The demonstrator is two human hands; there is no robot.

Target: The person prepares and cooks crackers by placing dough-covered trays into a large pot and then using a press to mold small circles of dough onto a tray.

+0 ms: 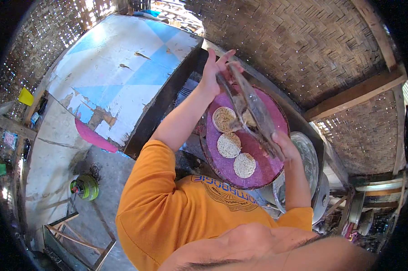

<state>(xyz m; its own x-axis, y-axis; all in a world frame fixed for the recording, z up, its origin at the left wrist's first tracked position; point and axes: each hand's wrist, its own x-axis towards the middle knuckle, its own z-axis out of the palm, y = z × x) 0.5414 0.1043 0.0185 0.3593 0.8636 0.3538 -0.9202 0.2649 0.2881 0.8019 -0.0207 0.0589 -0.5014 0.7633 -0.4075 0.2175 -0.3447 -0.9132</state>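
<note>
A long dark wooden tool, made of two narrow board-like lengths, slants over a round tray with a purple-pink surface. My left hand is at its far end, some fingers stretched out and others behind the wood. At the near end, my right hand is closed around it. Pale grainy material shows around the middle of the tool. Below lie round, flat grainy cakes: a browner cake with a pale rim, a whiter cake, and another white cake nearest me. The tool hides part of the tray.
Left of the tray stands a large blue-and-white panel with peeling patches and a dark edge. Metal basins sit to the right. Woven bamboo walls with wooden beams close in behind. A green gas cylinder is on the floor at left.
</note>
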